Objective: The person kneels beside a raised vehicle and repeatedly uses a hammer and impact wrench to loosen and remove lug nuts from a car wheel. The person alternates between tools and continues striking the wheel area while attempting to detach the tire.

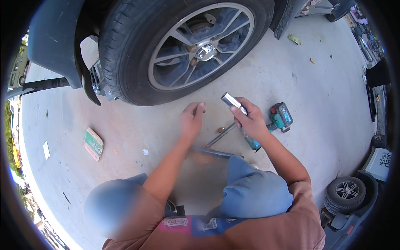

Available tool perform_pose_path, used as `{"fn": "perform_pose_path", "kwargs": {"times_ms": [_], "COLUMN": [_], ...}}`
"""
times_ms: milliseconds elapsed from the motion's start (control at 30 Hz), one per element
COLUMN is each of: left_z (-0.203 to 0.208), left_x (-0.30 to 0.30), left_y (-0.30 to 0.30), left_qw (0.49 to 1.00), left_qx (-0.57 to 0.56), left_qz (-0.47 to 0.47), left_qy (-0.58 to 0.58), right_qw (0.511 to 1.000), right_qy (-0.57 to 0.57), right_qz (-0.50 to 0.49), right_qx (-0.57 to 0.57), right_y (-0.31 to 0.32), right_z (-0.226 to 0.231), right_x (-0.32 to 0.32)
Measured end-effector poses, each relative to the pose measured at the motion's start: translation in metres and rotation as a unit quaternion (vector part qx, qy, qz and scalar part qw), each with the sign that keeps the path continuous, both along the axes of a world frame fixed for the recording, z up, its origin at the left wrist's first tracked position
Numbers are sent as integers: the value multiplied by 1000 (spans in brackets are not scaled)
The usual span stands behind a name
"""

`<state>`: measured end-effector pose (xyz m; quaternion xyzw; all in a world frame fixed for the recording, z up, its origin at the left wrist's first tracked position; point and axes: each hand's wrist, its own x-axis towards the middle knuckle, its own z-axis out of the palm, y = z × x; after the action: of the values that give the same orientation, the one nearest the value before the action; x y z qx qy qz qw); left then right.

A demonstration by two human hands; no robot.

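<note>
Yeah, one shiny chrome socket, right hand wrapped round it; left hand curled, can't tell if empty; one teal drill.

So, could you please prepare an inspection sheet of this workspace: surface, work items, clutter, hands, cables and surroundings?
Surface: pale concrete floor, with scattered dark marks.
Work items: chrome socket in the right hand; alloy wheel mounted on a vehicle; teal cordless power tool and metal bar lying on the floor.
Clutter: green and tan box at left; leaf at upper right.
Left hand: fingers curled near the tyre; cannot tell whether it holds anything.
Right hand: closed around the socket, one end pointing towards the wheel.
Cables: nothing seen.
Surroundings: another alloy wheel at lower right; parked green vehicle at far left.
</note>
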<state>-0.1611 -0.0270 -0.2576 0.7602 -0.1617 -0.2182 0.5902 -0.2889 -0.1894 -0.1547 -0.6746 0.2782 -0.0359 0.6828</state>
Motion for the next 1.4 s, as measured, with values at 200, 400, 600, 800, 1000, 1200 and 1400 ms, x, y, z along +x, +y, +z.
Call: {"fn": "perform_pose_path", "kwargs": {"times_ms": [200,400,600,800,1000,1200,1400], "left_z": [53,92,96,100,95,89,76], "left_x": [25,69,130,153,152,151,153], "left_y": [23,64,84,87,79,79,86], "left_qw": [914,853,926,930,930,932,933], "left_qx": [-165,-129,-130,-108,-149,-158,-111], "left_qz": [354,373,172,116,123,121,128], "left_qy": [-107,-342,-311,-332,-313,-302,-318], "right_qw": [998,995,931,994,997,989,979], "right_qy": [-19,-67,-38,34,-2,6,-25], "right_qz": [-64,-56,5,9,19,-31,49], "right_qx": [5,39,363,108,-78,-143,-196], "right_y": [-4,-1,-15,-6,-8,-2,-14], "right_z": [28,20,45,58,41,34,32], "right_x": [90,126,127,137,144,151,147]}}
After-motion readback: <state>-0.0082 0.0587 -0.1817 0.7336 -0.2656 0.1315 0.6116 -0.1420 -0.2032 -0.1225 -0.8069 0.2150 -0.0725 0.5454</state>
